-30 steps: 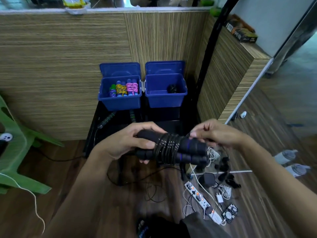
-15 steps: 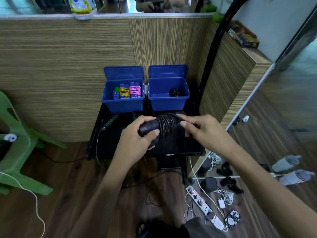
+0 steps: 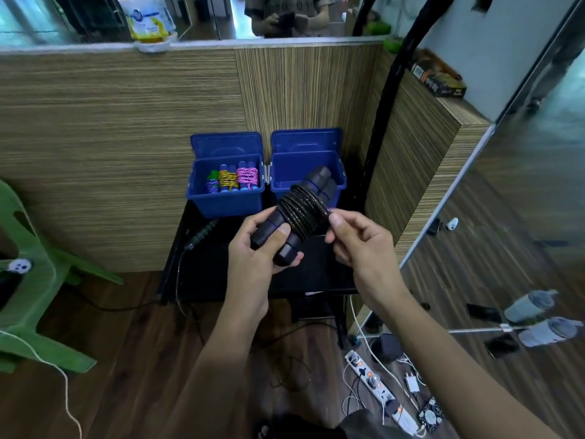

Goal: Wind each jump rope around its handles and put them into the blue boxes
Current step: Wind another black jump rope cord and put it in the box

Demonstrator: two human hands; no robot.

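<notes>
the black jump rope (image 3: 302, 210) is a thick bundle: two black handles lie side by side, each with a thin blue ring, and glossy black cord is coiled many times round their middle. it is held in the air at about 12 o'clock from the person, tilted so its far end points toward 1 o'clock, in front of the right blue box (image 3: 338, 182).

the left hand (image 3: 256, 251) grips the near ends of the handles, fingers curled beneath and thumb pressed on top. the right hand (image 3: 357, 242) pinches the cord at the bundle's 3 o'clock side between thumb and forefinger; the other fingers are curled in.

the left blue box (image 3: 226, 205), at 11 o'clock, holds three wound ropes standing on end: purple-green, yellow and pink. both boxes have their lids up, on a black table (image 3: 177, 280).

the bundle covers most of the right box's inside, so its contents cannot be told. another dark green handle (image 3: 202, 233) lies on the table at 10 o'clock, its cord trailing over the edge; its second handle is hidden.
</notes>
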